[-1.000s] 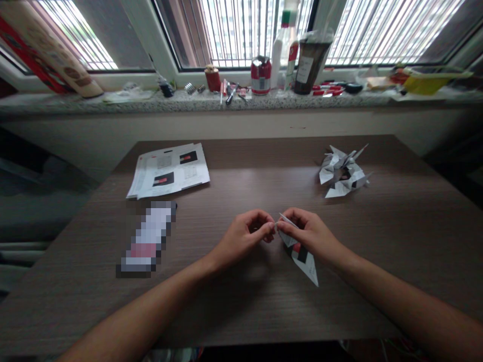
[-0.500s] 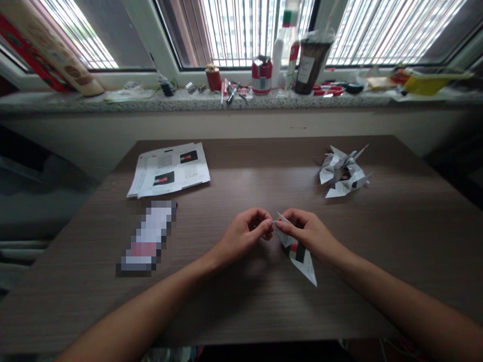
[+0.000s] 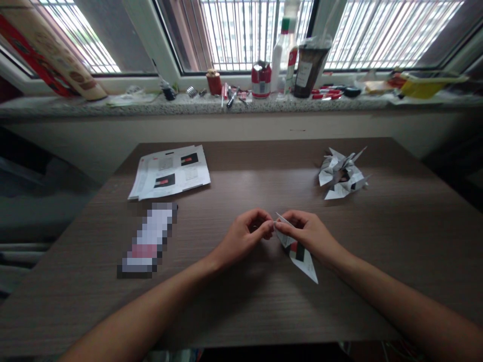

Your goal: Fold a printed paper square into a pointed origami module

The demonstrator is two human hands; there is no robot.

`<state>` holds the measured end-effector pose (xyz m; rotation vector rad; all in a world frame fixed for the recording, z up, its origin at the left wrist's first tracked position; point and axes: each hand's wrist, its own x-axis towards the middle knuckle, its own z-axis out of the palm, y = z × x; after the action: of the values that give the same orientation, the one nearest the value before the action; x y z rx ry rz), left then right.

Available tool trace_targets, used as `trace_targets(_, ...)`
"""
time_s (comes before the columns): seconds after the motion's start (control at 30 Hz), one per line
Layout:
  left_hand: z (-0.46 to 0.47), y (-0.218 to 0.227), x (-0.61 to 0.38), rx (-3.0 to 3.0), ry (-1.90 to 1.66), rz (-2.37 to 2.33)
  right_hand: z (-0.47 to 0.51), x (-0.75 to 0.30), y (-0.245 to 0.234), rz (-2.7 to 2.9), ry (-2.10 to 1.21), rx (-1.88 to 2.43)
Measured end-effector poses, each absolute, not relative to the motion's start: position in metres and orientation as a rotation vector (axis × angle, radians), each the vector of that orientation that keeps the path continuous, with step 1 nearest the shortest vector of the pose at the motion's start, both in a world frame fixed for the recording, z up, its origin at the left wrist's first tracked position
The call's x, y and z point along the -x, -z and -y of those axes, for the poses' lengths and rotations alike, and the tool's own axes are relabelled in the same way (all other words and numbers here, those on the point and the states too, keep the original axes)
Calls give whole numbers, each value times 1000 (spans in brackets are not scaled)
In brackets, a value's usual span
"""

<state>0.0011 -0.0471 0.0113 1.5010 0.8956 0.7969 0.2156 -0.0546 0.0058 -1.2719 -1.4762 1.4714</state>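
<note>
A piece of folded printed paper (image 3: 303, 257), pointed at its lower end, is between my hands above the table. My right hand (image 3: 300, 227) grips it near its upper edge, thumb in front and fingers curled behind. The fingers of my left hand (image 3: 253, 226) are pinched at the paper's upper left tip, close to my right thumb. How much of that tip lies between the left fingers is hidden. Several folded paper pieces (image 3: 341, 173) with pointed ends sit in a cluster farther back on the right.
A stack of printed sheets (image 3: 169, 173) lies at the back left of the wooden table (image 3: 241, 311). Nearer on the left is a blurred-out phone-shaped object (image 3: 147, 239). Along the windowsill (image 3: 151, 108) stand a can (image 3: 261, 80), a dark drink cup (image 3: 310, 70) and other small items.
Both hands keep nearly the same pose on the folded paper. The camera view has tilted very slightly, and the paper's lower point has shifted a touch.
</note>
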Motion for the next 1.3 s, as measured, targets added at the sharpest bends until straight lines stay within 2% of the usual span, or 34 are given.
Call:
trace_targets(0.23, 44, -13, 3, -1448, -913, -984, 56, -218, -9, 1525, -1596, 1224)
trace_targets(1.3, 36, -8, 9, -1422, -997, -1083, 49, -223, 1, 1564, -1518, 1273)
